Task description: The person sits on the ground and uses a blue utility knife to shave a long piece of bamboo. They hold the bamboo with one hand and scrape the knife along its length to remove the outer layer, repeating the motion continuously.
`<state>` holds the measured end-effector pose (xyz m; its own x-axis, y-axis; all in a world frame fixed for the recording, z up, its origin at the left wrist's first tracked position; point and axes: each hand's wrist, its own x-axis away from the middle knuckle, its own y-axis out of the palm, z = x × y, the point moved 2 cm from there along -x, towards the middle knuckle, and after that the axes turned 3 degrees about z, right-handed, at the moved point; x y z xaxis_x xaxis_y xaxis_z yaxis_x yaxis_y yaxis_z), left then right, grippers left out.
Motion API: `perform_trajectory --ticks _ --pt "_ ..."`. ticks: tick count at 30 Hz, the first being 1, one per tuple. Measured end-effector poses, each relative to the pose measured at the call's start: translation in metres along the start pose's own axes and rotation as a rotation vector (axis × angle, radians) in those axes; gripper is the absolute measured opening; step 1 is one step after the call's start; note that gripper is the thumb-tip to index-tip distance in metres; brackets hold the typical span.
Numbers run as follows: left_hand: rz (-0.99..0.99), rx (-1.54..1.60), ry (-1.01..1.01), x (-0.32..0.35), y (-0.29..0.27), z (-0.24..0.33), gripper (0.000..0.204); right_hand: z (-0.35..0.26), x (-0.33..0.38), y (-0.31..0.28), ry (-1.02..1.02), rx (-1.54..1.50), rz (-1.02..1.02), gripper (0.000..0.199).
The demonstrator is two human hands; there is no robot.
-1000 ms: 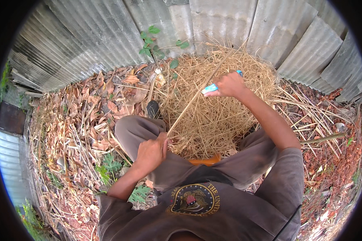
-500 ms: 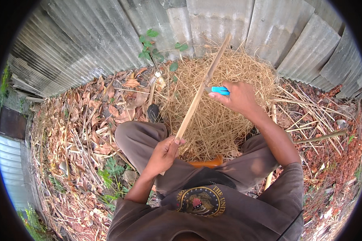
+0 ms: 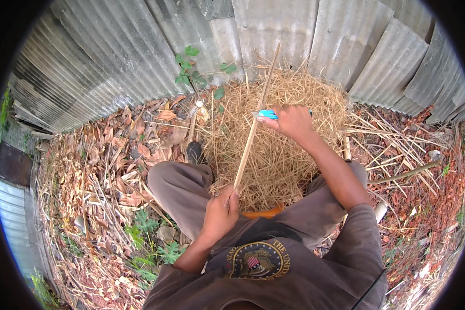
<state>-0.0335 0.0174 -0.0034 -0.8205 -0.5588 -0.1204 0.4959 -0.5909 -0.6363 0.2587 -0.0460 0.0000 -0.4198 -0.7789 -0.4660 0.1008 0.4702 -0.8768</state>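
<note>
A: Where do we find the wooden strip [image 3: 246,154], and what has hold of it?

B: We see it slanting above the pile of straw-coloured shavings [image 3: 289,170], its far tip toward half past twelve, in front of the corrugated metal fence [image 3: 341,41]. The left hand [image 3: 221,213] is closed firmly round its near end, at six o'clock on the pile; the fingers curl over and leave no visible gap.

A: And the right hand [image 3: 294,122]?

B: We place it at one o'clock from the left. It is wrapped round the blue knife [image 3: 267,114], the thumb laid along the handle. The blade points toward nine o'clock and crosses the strip about midway along its visible length.

A: What do we note round about?

B: The person's bent legs flank the pile, in brown trousers [image 3: 178,183]. A dark shoe [image 3: 195,153] rests at nine o'clock on the pile, and an orange object [image 3: 263,212], partly hidden, sits at six. Farther toward nine we observe dry leaves [image 3: 124,139]; toward three, loose pale stalks [image 3: 392,135]. A green-leaved plant [image 3: 185,64] stands against the fence at eleven o'clock.
</note>
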Motion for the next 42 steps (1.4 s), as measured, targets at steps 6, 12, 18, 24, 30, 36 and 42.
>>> perform_trajectory --ticks 6,12,18,24,30,36,42 --pt "-0.272 -0.741 0.209 -0.009 -0.022 -0.024 0.028 0.043 -0.011 0.044 -0.226 0.522 -0.442 0.069" --pt "-0.272 -0.654 0.305 -0.013 -0.075 -0.033 0.031 0.059 -0.043 -0.053 0.008 0.348 -0.251 0.072" --pt "-0.287 0.487 -0.195 -0.009 -0.037 -0.029 0.033 -0.004 0.016 -0.021 0.291 -0.167 -0.128 0.070" --pt "-0.203 0.911 -0.395 -0.021 -0.002 0.006 0.034 -0.046 0.021 -0.015 0.144 -0.365 -0.131 0.066" --pt "-0.305 1.262 -0.498 -0.034 -0.005 0.023 0.033 -0.055 0.024 -0.017 -0.041 -0.440 -0.078 0.062" --pt "-0.330 1.470 -0.625 -0.039 -0.001 0.035 0.031 -0.068 0.043 -0.011 -0.158 -0.496 0.055 0.060" --pt "-0.259 1.352 -0.648 -0.043 0.008 0.044 0.031 -0.049 0.030 0.000 -0.115 -0.293 0.148 0.064"
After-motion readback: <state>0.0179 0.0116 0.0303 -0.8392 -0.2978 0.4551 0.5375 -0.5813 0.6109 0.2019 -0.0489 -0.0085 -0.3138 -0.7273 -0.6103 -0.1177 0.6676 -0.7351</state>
